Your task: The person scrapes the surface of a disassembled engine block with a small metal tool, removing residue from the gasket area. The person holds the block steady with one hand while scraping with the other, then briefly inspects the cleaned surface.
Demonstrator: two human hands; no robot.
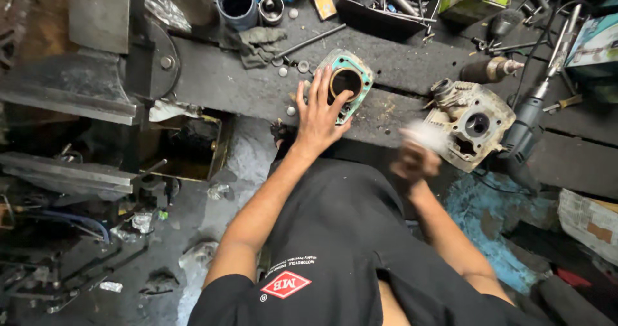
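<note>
Round metal engine cylinder with a teal gasket face on the dark grimy workbench, left hand spread flat over it — fingers unclenched, right hand blurred, clutching a pale rag, grey metal cylinder head just beside.

Matt cast-metal cylinder block with teal gasket, dull metal cylinder head, rough blackened wooden bench.

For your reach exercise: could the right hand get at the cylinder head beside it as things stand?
Probably yes. The right hand, blurred and gripping something pale, sits just left of the cylinder head, with nothing between them; but it is not free to grasp.
</note>
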